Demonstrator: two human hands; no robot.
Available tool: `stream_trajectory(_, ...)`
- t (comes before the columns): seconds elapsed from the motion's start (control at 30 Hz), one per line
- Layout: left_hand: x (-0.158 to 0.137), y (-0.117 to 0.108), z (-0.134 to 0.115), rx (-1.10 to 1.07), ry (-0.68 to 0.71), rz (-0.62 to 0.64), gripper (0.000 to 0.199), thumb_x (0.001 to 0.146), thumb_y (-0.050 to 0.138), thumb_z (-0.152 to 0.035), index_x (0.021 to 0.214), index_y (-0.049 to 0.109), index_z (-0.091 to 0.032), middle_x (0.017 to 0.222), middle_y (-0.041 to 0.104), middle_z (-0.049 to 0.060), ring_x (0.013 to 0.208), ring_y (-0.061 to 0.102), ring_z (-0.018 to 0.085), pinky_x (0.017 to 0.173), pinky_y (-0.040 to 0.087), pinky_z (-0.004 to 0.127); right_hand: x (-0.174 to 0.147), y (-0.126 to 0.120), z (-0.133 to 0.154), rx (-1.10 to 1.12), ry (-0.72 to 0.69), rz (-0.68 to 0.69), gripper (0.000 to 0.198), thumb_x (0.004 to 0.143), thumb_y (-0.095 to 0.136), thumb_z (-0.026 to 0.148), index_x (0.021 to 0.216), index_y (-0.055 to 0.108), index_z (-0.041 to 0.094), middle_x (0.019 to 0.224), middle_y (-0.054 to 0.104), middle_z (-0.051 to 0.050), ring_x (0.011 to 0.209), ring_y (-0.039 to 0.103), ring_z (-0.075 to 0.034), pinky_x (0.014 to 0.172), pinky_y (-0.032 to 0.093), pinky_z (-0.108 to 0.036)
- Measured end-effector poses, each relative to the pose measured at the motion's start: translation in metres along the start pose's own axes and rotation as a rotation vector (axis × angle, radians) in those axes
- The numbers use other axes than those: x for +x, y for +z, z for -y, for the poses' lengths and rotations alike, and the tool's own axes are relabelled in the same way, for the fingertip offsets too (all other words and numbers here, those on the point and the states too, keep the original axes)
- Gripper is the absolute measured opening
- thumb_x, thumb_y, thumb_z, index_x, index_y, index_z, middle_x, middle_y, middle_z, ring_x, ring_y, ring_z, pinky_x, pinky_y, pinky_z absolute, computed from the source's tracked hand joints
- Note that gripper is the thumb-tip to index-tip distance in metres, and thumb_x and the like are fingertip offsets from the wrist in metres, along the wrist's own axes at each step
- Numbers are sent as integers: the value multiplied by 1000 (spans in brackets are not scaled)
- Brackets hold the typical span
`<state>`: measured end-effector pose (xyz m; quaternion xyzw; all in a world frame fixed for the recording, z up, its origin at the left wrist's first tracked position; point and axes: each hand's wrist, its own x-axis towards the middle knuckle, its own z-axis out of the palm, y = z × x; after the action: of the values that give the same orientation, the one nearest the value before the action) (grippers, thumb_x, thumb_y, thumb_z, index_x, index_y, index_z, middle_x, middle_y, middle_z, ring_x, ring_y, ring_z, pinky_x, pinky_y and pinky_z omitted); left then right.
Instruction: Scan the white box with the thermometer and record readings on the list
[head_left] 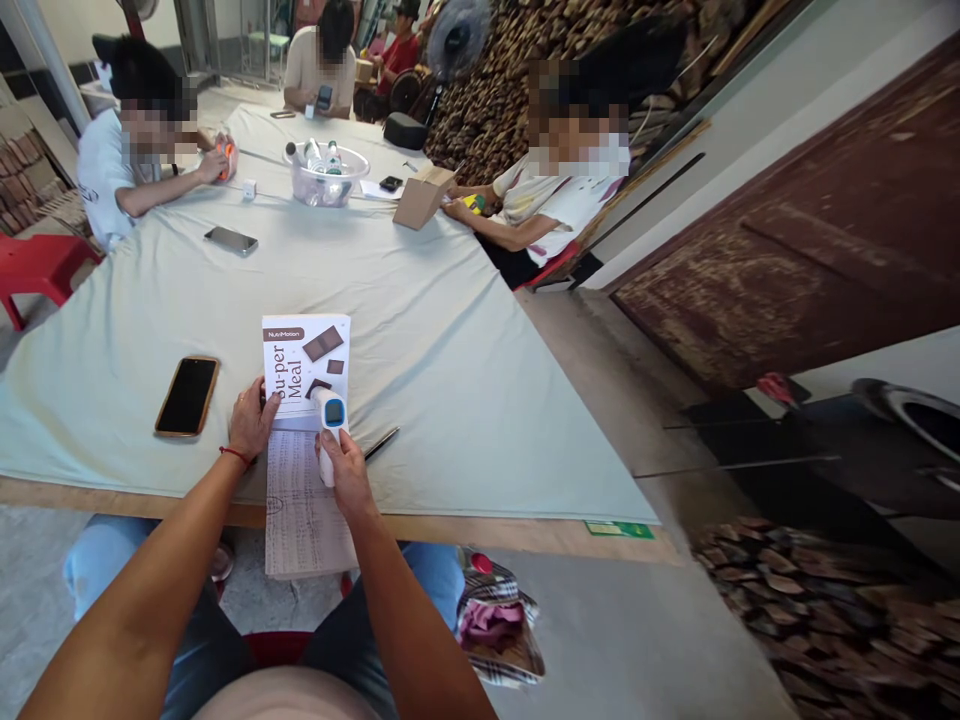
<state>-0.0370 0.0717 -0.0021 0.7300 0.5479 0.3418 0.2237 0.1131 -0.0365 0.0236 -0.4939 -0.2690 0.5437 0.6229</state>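
My left hand [253,418] grips the left edge of a white and brown meal box [300,334] printed "NutriMotion Su-per Meal", its thumb on the front face. In my right hand [346,472] is a white infrared thermometer [325,465] with a blue-rimmed screen. The thermometer's head overlaps the lower right of the box; whether they touch I cannot tell. Below the box, sheets of printed paper [304,510] hang over the table's near edge. A dark pen [381,443] lies just right of my right hand. Left of my left hand rests a phone [187,397] in a tan case.
A cloth-covered table [480,420] stretches ahead. On it are a grey phone [231,239], a clear basin [360,165] of bottles and a cardboard box [421,200]. Several people sit around the far part. A fan [457,40] stands behind; a plaid bag [499,630] lies below right.
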Motion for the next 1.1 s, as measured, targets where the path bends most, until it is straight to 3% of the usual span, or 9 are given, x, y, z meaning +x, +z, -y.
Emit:
stream_trajectory(0.17,1,-1,0,4,-4,6,47,93,43,-48,125,56,-16,112,68,14,105,58,31,95,46,47,-14,-19,16,-35,-12,-79,45,66,73,59,86,59,21,70,58,4,63,49,-13,60,43,-26)
stream_trajectory(0.27,2,-2,-2,0,1,6,45,92,44,-48,123,57,-17,110,68,13,103,59,31,94,47,48,-21,-44,28,-118,-82,-228,49,65,74,60,90,61,20,73,59,3,66,50,-13,61,43,-26)
stream_trajectory(0.43,4,-5,-6,-3,1,1,42,91,44,-49,117,59,-18,105,69,12,99,60,31,91,48,47,-23,-89,44,-231,-191,-485,51,63,73,66,75,57,19,66,52,5,62,46,-11,60,38,-25)
stream_trajectory(0.63,5,-6,-5,-14,3,2,44,89,48,-52,117,58,-20,108,70,11,102,61,31,93,48,48,-17,-126,47,-312,-258,-534,52,69,64,70,77,56,19,67,52,4,64,47,-13,62,39,-26)
stream_trajectory(0.73,4,-7,-7,-12,13,11,51,82,61,-56,120,56,-21,112,69,11,107,60,33,94,47,49,-6,-141,45,-535,-222,-535,52,70,62,67,86,62,18,76,59,-1,72,53,-17,69,42,-30)
stream_trajectory(0.83,1,-8,-10,17,-20,14,64,72,74,-54,122,55,-21,115,68,12,114,58,36,93,48,51,6,-154,44,-956,-158,-571,50,75,63,57,106,67,18,97,65,-9,90,58,-25,79,43,-34)
stream_trajectory(0.93,-1,-7,-11,38,-20,12,68,66,81,-50,122,55,-22,117,66,13,116,57,38,93,49,52,15,-162,44,-1342,-73,-556,47,82,63,46,118,66,16,104,64,-16,97,59,-29,81,42,-37)
stream_trajectory(1.03,-1,-4,-11,52,18,23,69,61,86,-46,119,56,-22,117,66,13,114,59,37,96,47,53,19,-166,41,-1511,-15,-528,45,84,64,42,119,66,14,101,63,-17,96,59,-30,80,40,-38)
stream_trajectory(1.1,-1,-1,-9,48,22,28,71,58,88,-43,118,57,-22,116,66,11,114,59,36,99,45,52,19,-165,36,-1545,-105,-588,47,84,64,39,122,64,13,106,61,-18,99,56,-31,81,39,-40)
